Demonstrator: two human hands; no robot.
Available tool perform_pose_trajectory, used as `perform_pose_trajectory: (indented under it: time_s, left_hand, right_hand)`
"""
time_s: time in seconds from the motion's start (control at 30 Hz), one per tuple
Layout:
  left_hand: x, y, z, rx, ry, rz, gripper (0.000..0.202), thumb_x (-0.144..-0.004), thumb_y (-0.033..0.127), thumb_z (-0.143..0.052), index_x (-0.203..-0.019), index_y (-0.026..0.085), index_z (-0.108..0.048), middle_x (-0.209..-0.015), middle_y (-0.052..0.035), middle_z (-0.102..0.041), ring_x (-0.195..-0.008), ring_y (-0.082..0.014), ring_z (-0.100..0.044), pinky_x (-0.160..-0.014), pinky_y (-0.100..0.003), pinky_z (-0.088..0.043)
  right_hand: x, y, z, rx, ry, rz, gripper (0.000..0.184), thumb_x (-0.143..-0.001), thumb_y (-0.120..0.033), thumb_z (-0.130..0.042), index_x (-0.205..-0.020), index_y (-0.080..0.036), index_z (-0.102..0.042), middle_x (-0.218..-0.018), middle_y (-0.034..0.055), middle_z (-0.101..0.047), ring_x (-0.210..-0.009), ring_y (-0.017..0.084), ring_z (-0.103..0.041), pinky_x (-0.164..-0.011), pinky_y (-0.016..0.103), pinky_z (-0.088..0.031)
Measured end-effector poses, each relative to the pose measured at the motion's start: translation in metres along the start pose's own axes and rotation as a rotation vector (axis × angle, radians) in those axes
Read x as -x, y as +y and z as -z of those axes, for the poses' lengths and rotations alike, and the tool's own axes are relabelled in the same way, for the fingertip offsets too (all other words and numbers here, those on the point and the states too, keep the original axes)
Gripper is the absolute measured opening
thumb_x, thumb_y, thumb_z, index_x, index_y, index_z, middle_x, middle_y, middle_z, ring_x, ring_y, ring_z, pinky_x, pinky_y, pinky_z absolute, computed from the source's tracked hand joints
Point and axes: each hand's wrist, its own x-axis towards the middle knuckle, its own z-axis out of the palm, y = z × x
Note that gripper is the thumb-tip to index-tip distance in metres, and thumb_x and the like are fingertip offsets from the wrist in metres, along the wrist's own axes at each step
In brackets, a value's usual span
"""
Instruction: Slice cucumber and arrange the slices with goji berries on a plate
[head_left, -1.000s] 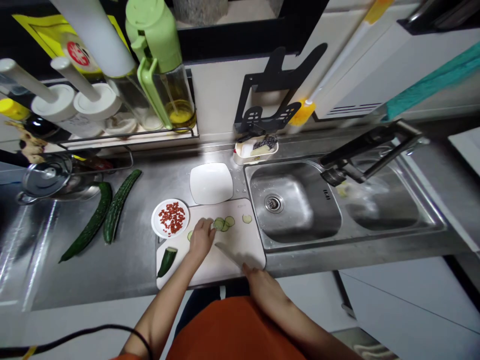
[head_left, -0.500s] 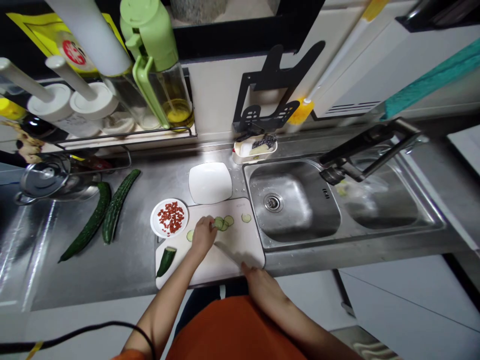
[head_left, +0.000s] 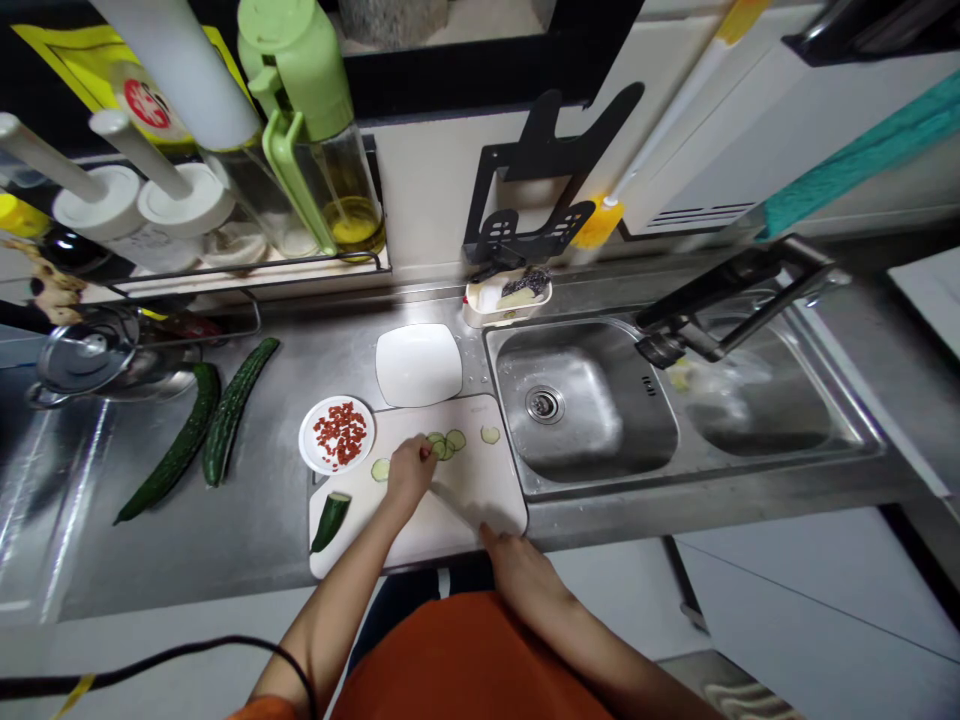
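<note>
The left hand (head_left: 409, 470), at the cutting board (head_left: 495, 478) centre, touches the cucumber slices (head_left: 447, 443) with curled fingers; grip cannot be determined. The right hand (head_left: 517, 570) fingers clasp the knife (head_left: 455, 502) at the board's near edge.

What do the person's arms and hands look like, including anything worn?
The left hand and right hand are ungloved, with forearms unsleeved. No ring or watch shows. An orange garment covers the torso; a black cable curves past the left elbow.
</note>
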Motion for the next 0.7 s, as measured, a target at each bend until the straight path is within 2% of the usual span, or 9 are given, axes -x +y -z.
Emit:
perform_pose_trajectory:
  time_s: [0.27, 0.47, 0.7]
  left_hand:
    - [0.021, -0.018, 0.019, 0.111, 0.013, -0.012, 0.013, -0.076, 0.028, -0.051, -0.067, 0.020, -0.055, -0.058, 0.0064, -0.051, -0.056, -0.0072, -0.045, -0.056, -0.018, -0.033]
    - [0.033, -0.031, 0.021, 0.267, -0.109, 0.043, 0.016, -0.076, 0.031, -0.050, -0.072, 0.019, -0.060, -0.062, 0.0044, -0.058, -0.057, -0.0084, -0.051, -0.056, -0.019, -0.036]
    - [0.039, -0.031, 0.016, 0.067, 0.029, 0.049, 0.016, -0.077, 0.029, -0.051, -0.065, 0.020, -0.056, -0.057, 0.0043, -0.054, -0.055, -0.0093, -0.047, -0.055, -0.021, -0.032]
  right_hand:
    - [0.003, 0.015, 0.001, -0.004, 0.005, 0.020, 0.048, -0.075, 0.001, -0.031, -0.116, -0.017, -0.050, -0.089, 0.0105, -0.066, -0.084, 0.022, -0.063, -0.064, 0.026, -0.038]
    - [0.001, 0.019, 0.002, 0.011, 0.082, 0.007, 0.043, -0.075, 0.002, -0.032, -0.111, -0.017, -0.048, -0.088, 0.0100, -0.066, -0.085, 0.022, -0.064, -0.063, 0.026, -0.037]
    - [-0.007, 0.002, 0.002, 0.055, 0.117, 0.022, 0.046, -0.076, 0.002, -0.031, -0.116, -0.016, -0.047, -0.092, 0.0111, -0.065, -0.086, 0.024, -0.063, -0.061, 0.027, -0.040]
